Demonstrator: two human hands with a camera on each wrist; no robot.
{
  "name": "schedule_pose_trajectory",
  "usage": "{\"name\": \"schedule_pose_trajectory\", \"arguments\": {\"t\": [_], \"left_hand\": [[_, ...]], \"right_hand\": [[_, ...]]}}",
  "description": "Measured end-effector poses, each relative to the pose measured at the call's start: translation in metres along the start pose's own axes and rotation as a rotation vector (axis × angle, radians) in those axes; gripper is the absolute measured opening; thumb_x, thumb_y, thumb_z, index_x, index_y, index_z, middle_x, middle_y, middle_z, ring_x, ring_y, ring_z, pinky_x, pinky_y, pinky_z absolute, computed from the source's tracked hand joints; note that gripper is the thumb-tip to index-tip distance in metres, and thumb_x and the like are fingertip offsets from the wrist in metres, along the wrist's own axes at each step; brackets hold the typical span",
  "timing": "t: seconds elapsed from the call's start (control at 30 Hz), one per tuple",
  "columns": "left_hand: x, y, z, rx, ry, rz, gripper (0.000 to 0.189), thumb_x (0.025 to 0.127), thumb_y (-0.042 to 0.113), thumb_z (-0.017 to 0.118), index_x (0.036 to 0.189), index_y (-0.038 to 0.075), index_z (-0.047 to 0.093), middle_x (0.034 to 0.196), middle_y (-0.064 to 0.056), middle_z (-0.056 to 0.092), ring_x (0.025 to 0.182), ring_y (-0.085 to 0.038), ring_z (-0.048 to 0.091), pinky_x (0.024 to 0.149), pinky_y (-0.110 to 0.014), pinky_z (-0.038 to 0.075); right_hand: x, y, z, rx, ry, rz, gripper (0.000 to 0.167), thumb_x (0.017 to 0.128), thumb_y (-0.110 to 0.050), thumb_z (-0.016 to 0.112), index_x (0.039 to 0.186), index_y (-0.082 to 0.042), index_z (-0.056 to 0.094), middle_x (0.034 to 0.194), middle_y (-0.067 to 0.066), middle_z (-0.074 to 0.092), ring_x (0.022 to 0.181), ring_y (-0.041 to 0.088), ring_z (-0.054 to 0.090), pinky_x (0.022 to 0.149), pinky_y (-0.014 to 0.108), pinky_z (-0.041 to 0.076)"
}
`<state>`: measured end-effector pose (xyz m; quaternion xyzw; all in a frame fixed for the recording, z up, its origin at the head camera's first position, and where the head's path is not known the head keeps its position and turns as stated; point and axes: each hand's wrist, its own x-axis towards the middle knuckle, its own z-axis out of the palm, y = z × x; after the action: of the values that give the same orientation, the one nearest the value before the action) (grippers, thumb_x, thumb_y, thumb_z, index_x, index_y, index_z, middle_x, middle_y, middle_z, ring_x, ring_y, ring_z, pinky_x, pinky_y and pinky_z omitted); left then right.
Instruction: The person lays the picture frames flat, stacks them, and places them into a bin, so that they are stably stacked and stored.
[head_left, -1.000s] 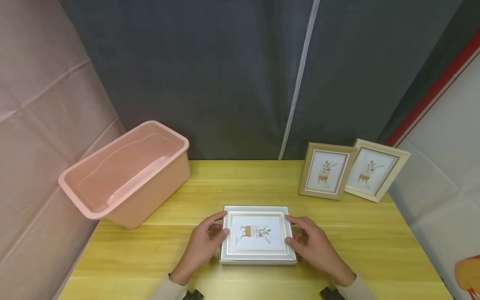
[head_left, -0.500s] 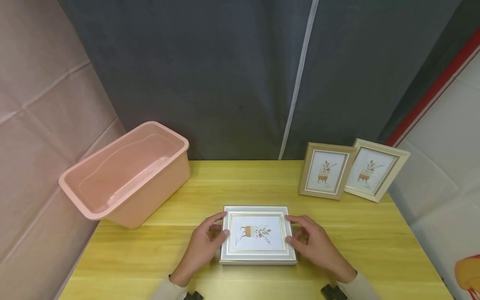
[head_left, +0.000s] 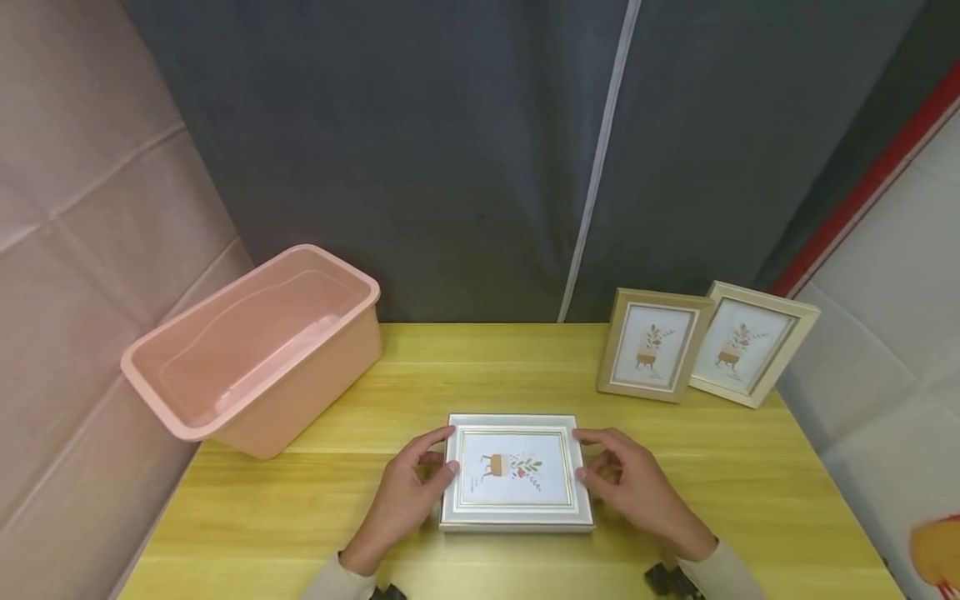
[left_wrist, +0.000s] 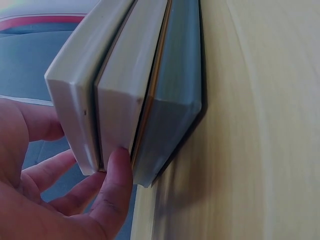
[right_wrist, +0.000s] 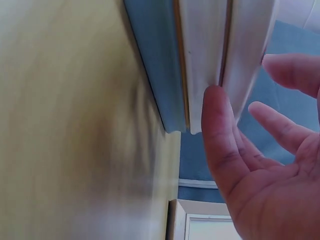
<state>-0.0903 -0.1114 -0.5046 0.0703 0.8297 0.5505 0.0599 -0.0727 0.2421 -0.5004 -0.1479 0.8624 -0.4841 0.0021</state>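
The left hand [head_left: 401, 497] rests at the left side of a stack of picture frames, its fingers only lightly bent and spread, the thumb touching the side of the white middle frame [left_wrist: 122, 90]; it touches the stack without wrapping round it. The right hand [head_left: 637, 490] is likewise loosely opened at the opposite side, and in the right wrist view one finger touches the stack's side while others stand apart. Compared with a second ago, the right hand sits slightly farther outward and its thumb tip covers less of the rim; the left hand's pose is practically unchanged. The stack lies flat in the same place on the table [head_left: 262, 517], between the hands, with the white top frame [head_left: 517, 471] face up and a blue-grey bottom frame [left_wrist: 175, 70] beneath. The pink tub [head_left: 315, 383] and the two standing frames, tan [head_left: 652, 350] and cream [head_left: 750, 346], keep their places on the table, though everything appears a touch lower in the head view.
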Motion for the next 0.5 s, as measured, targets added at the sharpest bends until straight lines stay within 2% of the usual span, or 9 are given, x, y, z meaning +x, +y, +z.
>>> {"name": "schedule_pose_trajectory", "arguments": {"t": [0.23,0.5], "left_hand": [[0.001,-0.002,0.001,0.039,0.007,0.005,0.049,0.098,0.023,0.077,0.144,0.031,0.063,0.145,-0.001,0.064,0.113,-0.023,0.068,0.078,-0.025,0.059],[0.001,-0.003,0.001,0.025,0.01,0.012,0.048,0.098,0.023,0.077,0.144,0.03,0.064,0.144,-0.003,0.065,0.113,-0.024,0.069,0.077,-0.025,0.06]], "right_hand": [[0.009,-0.002,-0.015,-0.011,0.027,-0.023,0.045,0.097,-0.011,0.077,0.14,-0.008,0.065,0.129,0.015,0.069,0.09,0.008,0.069,0.069,0.027,0.061],[0.022,-0.016,-0.05,-0.083,0.118,-0.061,0.043,0.096,-0.006,0.077,0.138,-0.012,0.067,0.129,0.014,0.071,0.092,0.004,0.068,0.072,0.027,0.062]]}}
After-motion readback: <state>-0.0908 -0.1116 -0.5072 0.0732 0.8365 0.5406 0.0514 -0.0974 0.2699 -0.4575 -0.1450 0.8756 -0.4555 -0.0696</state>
